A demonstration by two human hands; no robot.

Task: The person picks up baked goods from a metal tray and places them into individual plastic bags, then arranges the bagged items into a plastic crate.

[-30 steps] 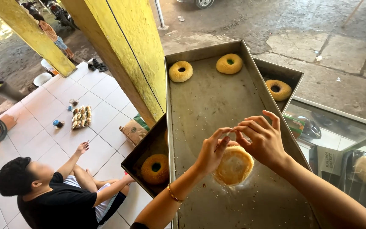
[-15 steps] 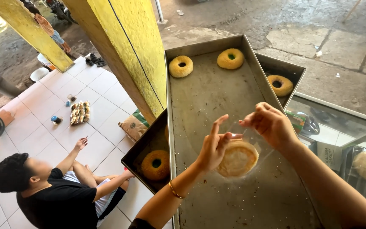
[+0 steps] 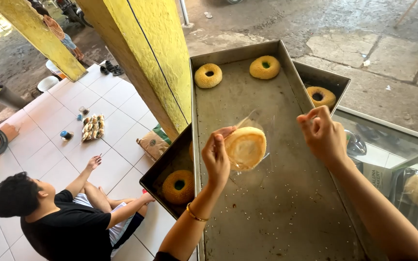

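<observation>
i see a long metal baking tray running from near to far through the middle, with two ring-shaped sesame buns at its far end, one far left and one far right. a second tray pokes out beneath on the left with another ring bun, and a third tray on the right holds one more.

above the big tray, my left hand and my right hand hold a clear plastic bag with a round golden bun inside, hanging in the air between them, nearer the left hand. the left fingers are pinched on the bag's edge just beside the bun; the right fingers are curled closed, seemingly on film, though i cannot tell for sure.

i judge the bun light, soft and easily dented, and the film thin and slippery. best held by the bag's edges, not squeezed across the bread.
</observation>
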